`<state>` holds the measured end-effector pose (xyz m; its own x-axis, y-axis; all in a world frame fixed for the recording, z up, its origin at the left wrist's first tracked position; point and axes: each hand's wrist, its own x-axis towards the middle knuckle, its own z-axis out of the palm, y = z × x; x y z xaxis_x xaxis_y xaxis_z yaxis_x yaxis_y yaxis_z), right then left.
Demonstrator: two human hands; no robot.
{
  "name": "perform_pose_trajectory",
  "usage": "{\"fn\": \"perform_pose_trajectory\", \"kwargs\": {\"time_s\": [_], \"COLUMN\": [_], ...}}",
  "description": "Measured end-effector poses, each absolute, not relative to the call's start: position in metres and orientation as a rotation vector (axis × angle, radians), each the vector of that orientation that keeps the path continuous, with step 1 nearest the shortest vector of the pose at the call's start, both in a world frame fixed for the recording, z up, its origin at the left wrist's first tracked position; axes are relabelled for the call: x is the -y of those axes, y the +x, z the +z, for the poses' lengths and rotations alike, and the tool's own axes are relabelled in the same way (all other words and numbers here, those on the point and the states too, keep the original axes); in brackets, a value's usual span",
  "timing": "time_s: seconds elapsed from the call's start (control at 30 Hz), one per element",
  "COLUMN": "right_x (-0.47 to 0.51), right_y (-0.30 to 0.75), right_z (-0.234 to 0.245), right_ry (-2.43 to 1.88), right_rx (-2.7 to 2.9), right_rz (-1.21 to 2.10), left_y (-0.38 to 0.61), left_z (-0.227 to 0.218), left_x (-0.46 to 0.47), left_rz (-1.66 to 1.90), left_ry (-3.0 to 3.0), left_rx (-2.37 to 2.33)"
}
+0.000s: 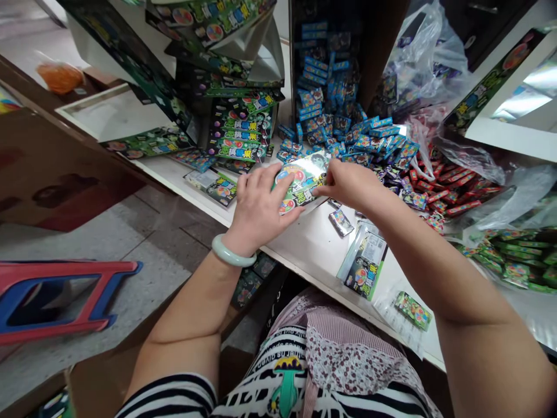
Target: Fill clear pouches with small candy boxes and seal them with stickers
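Between the two hands, just above the white tabletop (300, 244), I see a glossy printed box (304, 174). The left hand (259, 203), a pale green bangle (232, 252) at its wrist, holds the box's left end, fingers loosely spread over it and thumb along the near edge. The right hand (350, 183) pinches the right end between thumb and bent fingers.

Just beyond the right hand spreads a heap of blue packets (343, 133); off to its right lie red packets (456, 188). Nearer the body than that hand sit a small silvery packet (340, 222) and a dark flat box (365, 270). Beyond the left hand, dark boxes (241, 128) are stacked.
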<state>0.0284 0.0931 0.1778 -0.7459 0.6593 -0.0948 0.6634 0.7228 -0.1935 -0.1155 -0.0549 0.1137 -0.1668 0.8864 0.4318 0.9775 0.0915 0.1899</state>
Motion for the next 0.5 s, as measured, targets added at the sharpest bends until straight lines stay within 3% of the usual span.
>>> {"fn": "perform_pose_trajectory", "kwargs": {"time_s": [0.23, 0.5], "right_x": [-0.076, -0.074], "right_y": [0.058, 0.064], "right_z": [0.118, 0.114], "right_ry": [0.589, 0.692], "right_rx": [-3.356, -3.291], "right_rz": [0.126, 0.018], "left_y": [-0.110, -0.100], "left_z": [0.116, 0.114], "left_x": [0.056, 0.062], "left_rz": [-0.653, -0.636], "left_ry": [-1.838, -1.847], "left_rx": [2.188, 2.165]}}
